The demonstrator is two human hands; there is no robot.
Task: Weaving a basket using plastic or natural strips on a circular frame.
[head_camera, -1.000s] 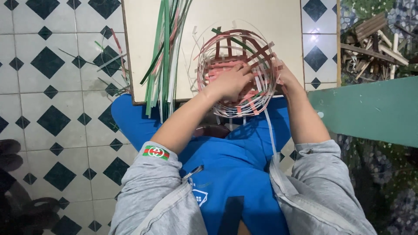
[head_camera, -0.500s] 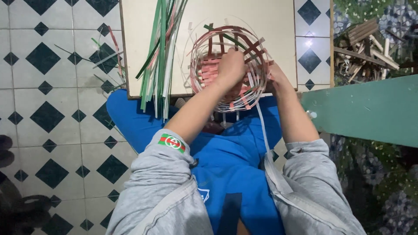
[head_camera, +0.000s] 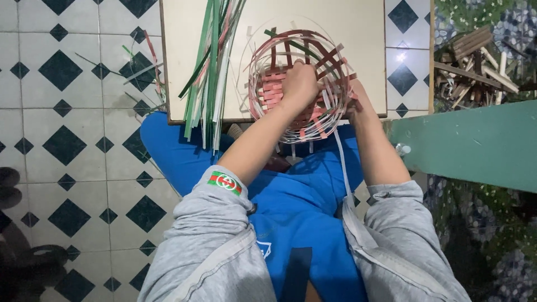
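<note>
A round woven basket (head_camera: 321, 59) of white, pink and dark red strips rests against the near edge of a pale board (head_camera: 358, 33). My left hand (head_camera: 299, 84) is inside the basket, fingers closed on its woven strips. My right hand (head_camera: 355, 103) grips the basket's outer right rim, mostly hidden behind the weave. A loose white strip (head_camera: 342, 162) hangs from the basket over my blue trousers.
A bundle of green, white and pink strips (head_camera: 212, 67) lies on the board's left side, overhanging its edge. Loose strips lie on the tiled floor (head_camera: 61, 123) at left. A green ledge (head_camera: 475, 145) runs at right, with a pile of wood scraps (head_camera: 475, 61) behind it.
My left hand has moved deeper into the basket and closed on the weave. The basket has shifted slightly up and away from me.
</note>
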